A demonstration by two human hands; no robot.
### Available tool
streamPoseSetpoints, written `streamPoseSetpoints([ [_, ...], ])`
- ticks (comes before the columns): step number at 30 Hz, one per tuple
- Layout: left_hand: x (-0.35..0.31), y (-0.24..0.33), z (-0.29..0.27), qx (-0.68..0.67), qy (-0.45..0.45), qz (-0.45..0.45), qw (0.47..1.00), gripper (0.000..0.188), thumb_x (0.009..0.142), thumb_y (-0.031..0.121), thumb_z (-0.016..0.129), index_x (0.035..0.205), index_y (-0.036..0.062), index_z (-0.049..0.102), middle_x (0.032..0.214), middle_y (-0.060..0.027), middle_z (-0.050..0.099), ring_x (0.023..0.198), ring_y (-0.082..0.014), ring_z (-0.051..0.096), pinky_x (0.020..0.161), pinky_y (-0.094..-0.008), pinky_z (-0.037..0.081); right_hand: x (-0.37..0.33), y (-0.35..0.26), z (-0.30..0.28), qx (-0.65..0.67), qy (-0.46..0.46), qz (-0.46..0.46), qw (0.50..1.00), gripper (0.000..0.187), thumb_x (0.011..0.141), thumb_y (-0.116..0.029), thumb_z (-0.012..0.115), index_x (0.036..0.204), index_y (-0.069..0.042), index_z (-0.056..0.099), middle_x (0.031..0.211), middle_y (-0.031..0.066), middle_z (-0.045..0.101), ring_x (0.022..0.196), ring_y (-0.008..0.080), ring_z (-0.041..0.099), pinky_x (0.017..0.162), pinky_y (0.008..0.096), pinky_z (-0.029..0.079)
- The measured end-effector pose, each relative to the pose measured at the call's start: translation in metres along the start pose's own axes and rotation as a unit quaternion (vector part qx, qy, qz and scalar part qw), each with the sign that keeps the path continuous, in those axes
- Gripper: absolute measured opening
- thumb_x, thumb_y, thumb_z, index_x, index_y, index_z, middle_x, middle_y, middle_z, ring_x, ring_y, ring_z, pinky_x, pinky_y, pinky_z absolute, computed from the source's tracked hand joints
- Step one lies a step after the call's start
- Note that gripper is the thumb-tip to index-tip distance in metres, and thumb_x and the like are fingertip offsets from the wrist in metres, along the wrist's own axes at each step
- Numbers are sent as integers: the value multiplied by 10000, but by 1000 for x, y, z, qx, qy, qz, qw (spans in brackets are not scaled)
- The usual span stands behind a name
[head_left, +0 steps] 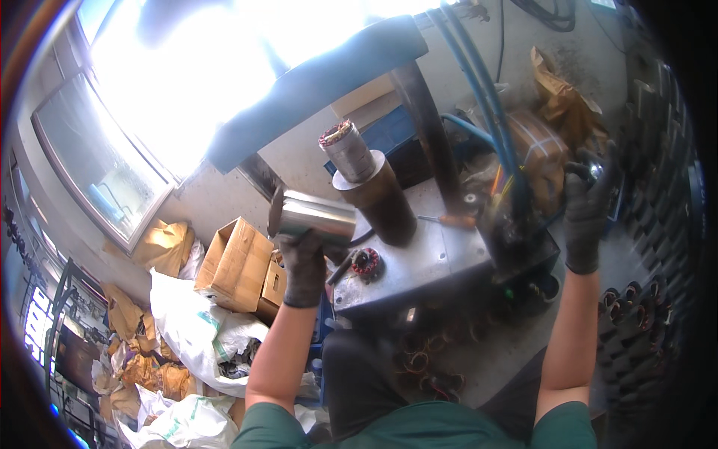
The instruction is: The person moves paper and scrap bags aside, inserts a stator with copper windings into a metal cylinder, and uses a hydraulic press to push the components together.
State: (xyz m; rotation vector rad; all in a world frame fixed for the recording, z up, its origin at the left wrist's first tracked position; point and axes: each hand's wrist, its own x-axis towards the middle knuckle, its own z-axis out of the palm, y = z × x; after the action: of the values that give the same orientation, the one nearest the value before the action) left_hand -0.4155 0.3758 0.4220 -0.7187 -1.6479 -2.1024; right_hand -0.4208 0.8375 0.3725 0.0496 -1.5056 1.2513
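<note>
My left hand, in a dark glove, grips a shiny metal cylinder sleeve from below, holding it tilted left of the press. Beside it, a thick dark round post stands on the metal press table. A grey metal cylinder with copper-and-red windings at its top sits on that post. A small wound stator lies on the table near my left hand. My gloved right hand is raised at the right, fingers curled at a small shiny part that I cannot make out.
A blue press beam spans above the table, with a dark column and blue hoses. A screwdriver-like tool lies on the table. Cardboard boxes and white sacks crowd the left; dark stacked parts fill the right.
</note>
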Motion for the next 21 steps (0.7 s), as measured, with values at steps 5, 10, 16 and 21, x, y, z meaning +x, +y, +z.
streamPoseSetpoints([
  [5, 106, 23, 66, 494, -167, 373, 767, 695, 780, 102, 876, 1371, 42, 515, 1227, -89, 643, 1121, -248, 658, 1009, -386, 547, -4, -5, 2, -2, -11, -12, 1000, 784, 986, 7, 535, 1663, -192, 193, 1298, 132, 559, 1046, 162, 611, 971, 358, 533],
  [10, 142, -6, 71, 498, -78, 289, 814, 884, 689, 186, 936, 1406, 41, 439, 1273, -118, 618, 1160, -264, 647, 1013, -403, 547, -3, -1, 7, -23, -2, -49, 999, 819, 973, 36, 529, 1674, -197, 174, 1278, 124, 557, 1025, 156, 600, 967, 351, 527],
  [16, 179, -37, 51, 500, -46, 235, 832, 1035, 607, 256, 950, 1461, 48, 403, 1321, -183, 567, 1223, -338, 599, 1030, -430, 526, -4, -9, 8, 58, -2, -6, 998, 819, 961, 54, 529, 1673, -172, 194, 1272, 101, 533, 1013, 149, 561, 959, 336, 515],
  [21, 187, -33, 48, 530, -29, 258, 808, 1028, 616, 281, 927, 1470, 45, 405, 1319, -178, 578, 1212, -334, 608, 1033, -432, 527, -4, -16, 9, 91, -4, -5, 996, 806, 965, 52, 531, 1670, -150, 197, 1272, 97, 519, 1020, 154, 550, 957, 336, 510],
])
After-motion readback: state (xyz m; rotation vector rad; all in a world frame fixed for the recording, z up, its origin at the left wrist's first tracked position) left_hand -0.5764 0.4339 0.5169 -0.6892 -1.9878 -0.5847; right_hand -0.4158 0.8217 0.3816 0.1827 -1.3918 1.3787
